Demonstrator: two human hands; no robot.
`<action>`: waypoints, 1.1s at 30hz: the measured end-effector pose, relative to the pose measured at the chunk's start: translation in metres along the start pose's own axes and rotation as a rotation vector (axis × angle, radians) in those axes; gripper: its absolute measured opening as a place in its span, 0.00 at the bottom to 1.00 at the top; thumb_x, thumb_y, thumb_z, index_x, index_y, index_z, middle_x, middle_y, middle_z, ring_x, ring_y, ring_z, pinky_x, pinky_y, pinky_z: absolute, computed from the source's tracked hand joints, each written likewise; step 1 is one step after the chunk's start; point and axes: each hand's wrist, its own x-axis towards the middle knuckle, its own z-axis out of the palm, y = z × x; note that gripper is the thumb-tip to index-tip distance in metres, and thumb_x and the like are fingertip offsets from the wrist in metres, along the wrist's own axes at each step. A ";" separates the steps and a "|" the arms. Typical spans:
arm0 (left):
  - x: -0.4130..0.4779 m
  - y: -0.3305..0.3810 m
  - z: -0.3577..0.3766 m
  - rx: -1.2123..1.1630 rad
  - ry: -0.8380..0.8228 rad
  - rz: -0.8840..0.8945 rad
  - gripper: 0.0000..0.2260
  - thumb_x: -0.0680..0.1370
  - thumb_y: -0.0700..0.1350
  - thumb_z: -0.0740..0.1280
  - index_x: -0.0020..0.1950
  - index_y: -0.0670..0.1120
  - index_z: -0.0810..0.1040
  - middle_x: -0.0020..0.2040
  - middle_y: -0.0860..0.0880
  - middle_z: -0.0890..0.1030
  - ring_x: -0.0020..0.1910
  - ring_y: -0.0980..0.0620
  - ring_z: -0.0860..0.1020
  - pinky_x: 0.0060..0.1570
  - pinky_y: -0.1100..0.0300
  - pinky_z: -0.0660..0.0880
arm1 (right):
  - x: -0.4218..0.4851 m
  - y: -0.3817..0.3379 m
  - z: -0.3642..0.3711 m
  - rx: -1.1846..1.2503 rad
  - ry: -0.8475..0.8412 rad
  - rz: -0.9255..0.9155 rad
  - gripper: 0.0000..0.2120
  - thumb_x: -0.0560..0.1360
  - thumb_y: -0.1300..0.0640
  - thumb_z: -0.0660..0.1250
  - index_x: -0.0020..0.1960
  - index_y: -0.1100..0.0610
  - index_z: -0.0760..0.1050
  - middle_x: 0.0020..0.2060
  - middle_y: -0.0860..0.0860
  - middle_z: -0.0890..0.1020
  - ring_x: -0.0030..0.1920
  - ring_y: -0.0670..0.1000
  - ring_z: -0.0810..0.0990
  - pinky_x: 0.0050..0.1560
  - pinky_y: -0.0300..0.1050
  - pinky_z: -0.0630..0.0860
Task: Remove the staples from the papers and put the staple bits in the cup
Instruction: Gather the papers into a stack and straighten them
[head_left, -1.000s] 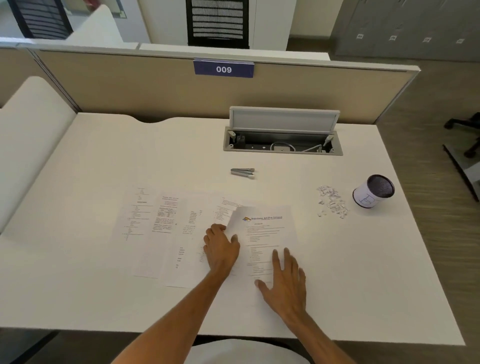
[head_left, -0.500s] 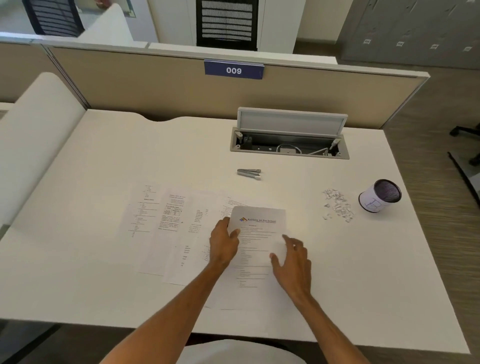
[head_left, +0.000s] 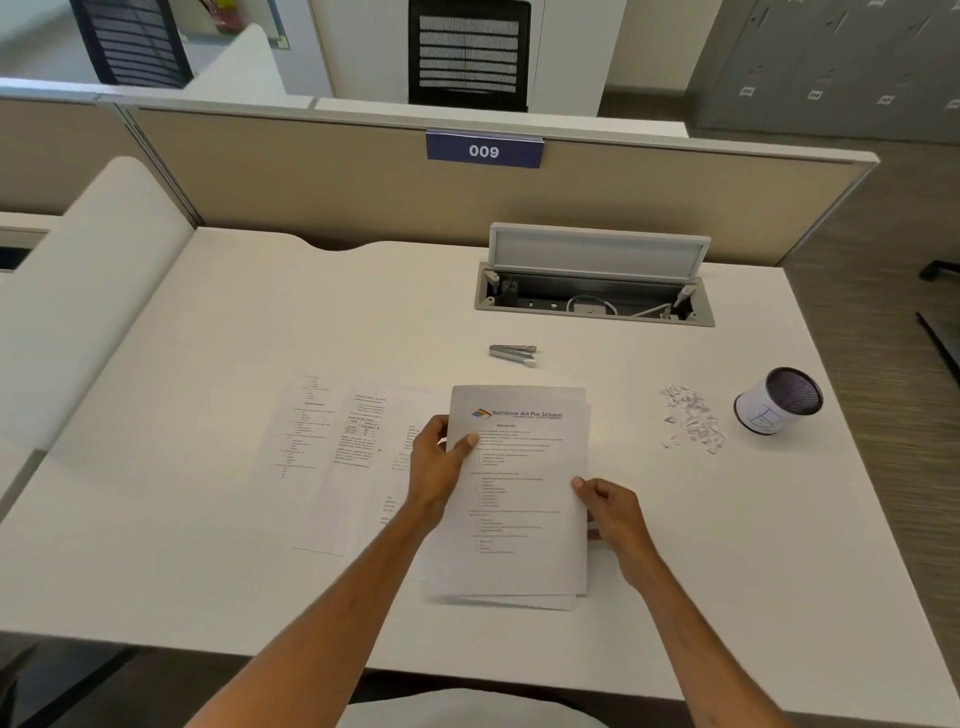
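Observation:
A stack of printed papers (head_left: 519, 499) with a coloured logo at its top is lifted slightly off the white desk. My left hand (head_left: 434, 467) grips its left edge, thumb on top. My right hand (head_left: 610, 512) pinches its right edge lower down. Several other printed sheets (head_left: 343, 447) lie flat to the left. A metal staple remover (head_left: 513, 353) rests on the desk beyond the papers. At the right, a pile of small white staple bits (head_left: 691, 418) lies beside a white cup (head_left: 776, 400) with a dark mesh inside, tipped toward me.
An open cable box (head_left: 595, 296) with a raised lid is set into the desk (head_left: 182, 571) at the back. A beige partition (head_left: 311, 176) with a "009" label closes the far side. The desk's right edge drops to the floor.
Both hands went from pressing flat on the papers to gripping the stack's edges. The stack has been squared up and raised off the desk.

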 end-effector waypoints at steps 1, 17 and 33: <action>0.002 -0.001 -0.002 -0.008 -0.003 -0.011 0.13 0.78 0.46 0.77 0.62 0.48 0.82 0.58 0.50 0.89 0.53 0.46 0.89 0.54 0.40 0.87 | -0.002 -0.001 0.003 0.022 -0.011 -0.001 0.15 0.82 0.50 0.72 0.42 0.59 0.77 0.40 0.55 0.85 0.41 0.52 0.83 0.42 0.51 0.82; 0.015 -0.020 -0.029 0.890 0.041 -0.030 0.27 0.80 0.41 0.69 0.78 0.44 0.68 0.75 0.42 0.72 0.73 0.38 0.71 0.69 0.42 0.72 | 0.010 0.014 0.052 -0.138 0.349 0.072 0.08 0.80 0.59 0.70 0.43 0.59 0.77 0.35 0.51 0.80 0.36 0.52 0.76 0.37 0.45 0.71; 0.034 -0.031 -0.033 0.736 0.106 -0.129 0.26 0.80 0.53 0.76 0.74 0.45 0.75 0.68 0.43 0.79 0.70 0.40 0.75 0.70 0.41 0.75 | 0.004 0.001 0.101 -0.416 0.395 0.023 0.13 0.77 0.59 0.72 0.59 0.59 0.73 0.54 0.51 0.75 0.46 0.55 0.76 0.48 0.49 0.75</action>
